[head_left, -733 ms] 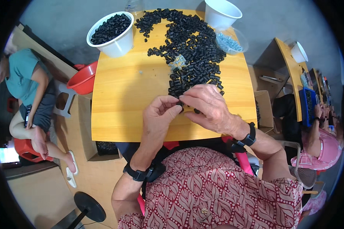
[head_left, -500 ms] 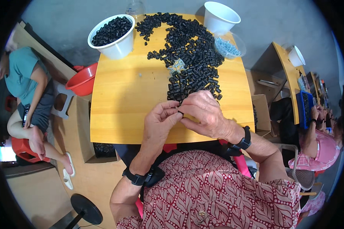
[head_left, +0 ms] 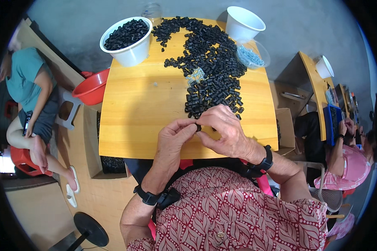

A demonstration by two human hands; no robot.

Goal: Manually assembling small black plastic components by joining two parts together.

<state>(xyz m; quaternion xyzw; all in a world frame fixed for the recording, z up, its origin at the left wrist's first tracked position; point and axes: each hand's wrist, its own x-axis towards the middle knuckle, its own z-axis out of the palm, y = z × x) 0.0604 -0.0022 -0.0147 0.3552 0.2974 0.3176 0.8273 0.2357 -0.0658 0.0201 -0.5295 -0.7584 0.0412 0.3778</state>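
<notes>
Over the front of the yellow table (head_left: 132,113), both my hands meet at the fingertips. My left hand (head_left: 174,136) pinches a small black plastic part (head_left: 198,127) between thumb and forefinger. The thumb and forefinger of my right hand (head_left: 226,131) curl against the same part; anything smaller in that grip is too small or hidden to make out. Just beyond my fingers spreads a heap of short black tube-like parts (head_left: 211,92). A little clear bag (head_left: 195,76) of small metallic pieces lies on the heap's left side.
A white bucket (head_left: 134,54) full of black parts stands back left, beside a clear jar (head_left: 152,14). Back right are another white bucket (head_left: 245,23) and a clear bowl (head_left: 252,56) of small silvery pieces. A seated person (head_left: 31,83) is left; another (head_left: 349,163) works at right.
My right hand has shifted slightly downward and its thumb and forefinger have spread a little. The black part between my fingertips shows more clearly now. The view has tilted slightly.
</notes>
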